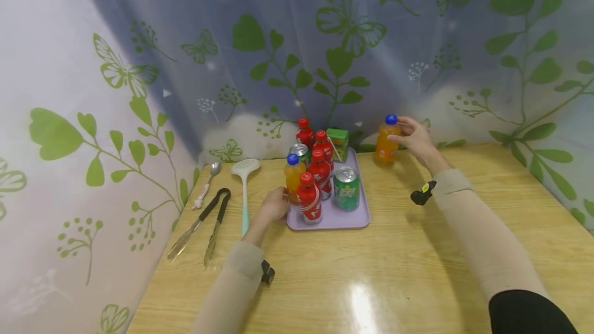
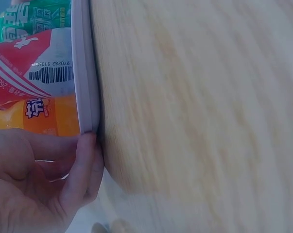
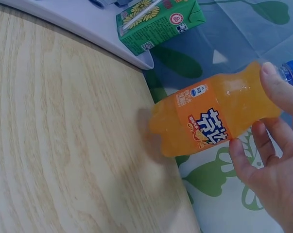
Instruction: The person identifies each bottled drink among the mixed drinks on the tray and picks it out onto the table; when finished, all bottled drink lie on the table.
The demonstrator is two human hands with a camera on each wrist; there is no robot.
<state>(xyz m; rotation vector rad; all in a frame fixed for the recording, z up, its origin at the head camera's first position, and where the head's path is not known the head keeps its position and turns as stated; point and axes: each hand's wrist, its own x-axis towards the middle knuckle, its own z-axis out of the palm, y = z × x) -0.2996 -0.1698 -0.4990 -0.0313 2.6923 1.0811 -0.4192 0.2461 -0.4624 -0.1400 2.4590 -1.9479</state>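
My right hand (image 1: 416, 140) grips an orange soda bottle (image 1: 386, 146) with a blue cap by its upper part, to the right of the tray. The bottle is upright at the back of the table; whether its base touches the wood I cannot tell. My left hand (image 2: 39, 179) pinches the rim of the lavender tray (image 2: 85, 73) at its left side. On the tray stand several red bottles (image 1: 310, 200), another orange soda bottle (image 1: 293, 174), a green can (image 1: 346, 188), a second can (image 1: 300, 152) partly hidden, and a green drink carton (image 3: 161, 24) with a straw.
Left of the tray lie a slotted turner (image 1: 245, 169), black-handled tongs (image 1: 215, 210) and a spoon (image 1: 214, 170) on the wooden table (image 1: 325, 282). A patterned curtain (image 1: 287, 24) hangs right behind the table's back edge.
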